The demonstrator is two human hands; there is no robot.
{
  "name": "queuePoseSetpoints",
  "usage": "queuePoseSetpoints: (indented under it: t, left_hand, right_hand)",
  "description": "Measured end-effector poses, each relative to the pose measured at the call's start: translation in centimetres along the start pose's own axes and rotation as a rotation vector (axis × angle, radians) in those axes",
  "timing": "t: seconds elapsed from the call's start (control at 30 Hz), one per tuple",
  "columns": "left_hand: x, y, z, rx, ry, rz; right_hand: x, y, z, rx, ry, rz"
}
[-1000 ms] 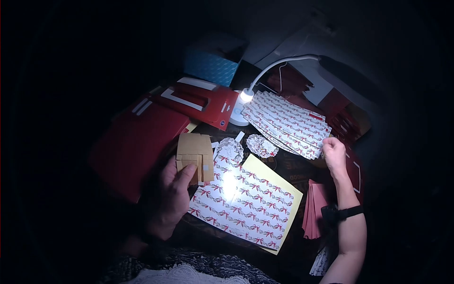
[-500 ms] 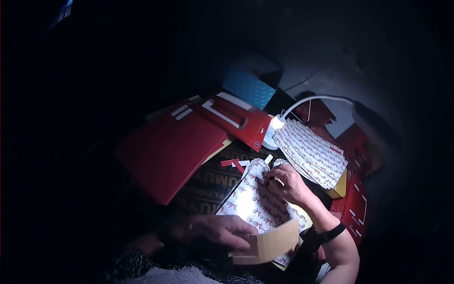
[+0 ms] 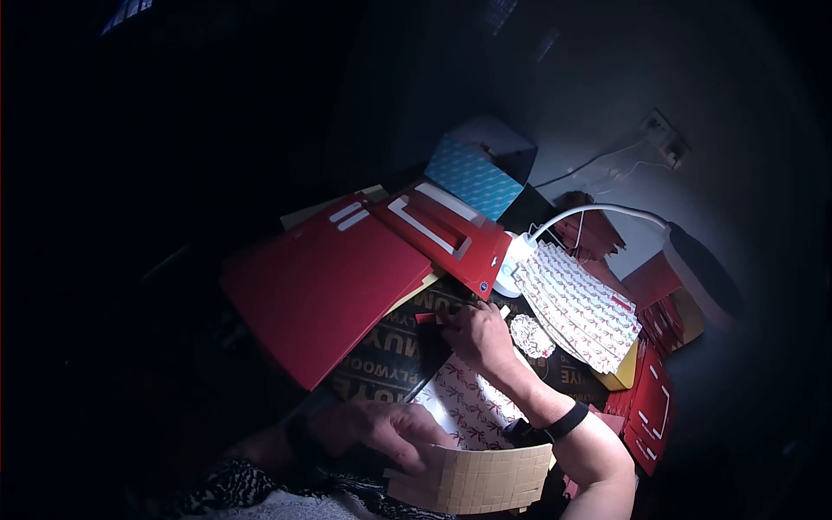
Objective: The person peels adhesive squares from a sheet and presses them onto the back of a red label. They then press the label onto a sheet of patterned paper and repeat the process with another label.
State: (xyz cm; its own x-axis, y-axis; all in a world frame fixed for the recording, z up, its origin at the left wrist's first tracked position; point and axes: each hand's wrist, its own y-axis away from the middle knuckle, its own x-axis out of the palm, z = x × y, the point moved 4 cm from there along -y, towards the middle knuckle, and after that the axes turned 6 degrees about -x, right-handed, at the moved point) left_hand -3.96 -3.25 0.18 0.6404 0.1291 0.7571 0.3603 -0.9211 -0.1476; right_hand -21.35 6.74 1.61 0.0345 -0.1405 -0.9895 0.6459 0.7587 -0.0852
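Note:
My left hand (image 3: 403,433) grips the left end of a curved tan strip sheet (image 3: 485,478), marked in small squares, near the bottom. Just above it lies white paper with a red bow pattern (image 3: 472,403). My right hand (image 3: 479,340) has its fingers bent down over small red strips (image 3: 425,319) on the dark board; anything between the fingertips is hidden. Right of that hand sits a roundish patterned piece (image 3: 530,336).
Red folders (image 3: 325,286) and a red package (image 3: 442,234) lie at left and centre. A blue box (image 3: 477,173) stands behind. A lamp (image 3: 518,260) arches over patterned sheets (image 3: 581,308). More red pieces (image 3: 646,416) lie at right.
My right hand has moved off the patterned paper, up and left to the small red strips. The roundish patterned piece is now in fuller view. The tan sheet shows its squared face more.

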Motion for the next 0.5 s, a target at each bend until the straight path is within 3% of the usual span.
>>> queuePoseSetpoints:
  t: [0.1,0.17,0.4,0.5]
  left_hand:
    - [-0.1,0.0,-0.4,-0.009,-0.066,-0.026]
    - [-0.2,-0.1,-0.4,-0.013,-0.091,-0.048]
    - [-0.5,0.0,-0.6,-0.108,-0.111,-0.1]
    - [-0.7,-0.4,-0.6,0.016,-0.133,0.001]
  right_hand:
    - [0.5,-0.5,-0.2,0.046,0.03,0.02]
    - [1.7,-0.7,-0.8,-0.063,-0.011,-0.047]
    - [0.7,-0.9,0.1,-0.114,-0.076,-0.025]
    - [2.2,-1.1,-1.5,-0.061,-0.168,-0.089]
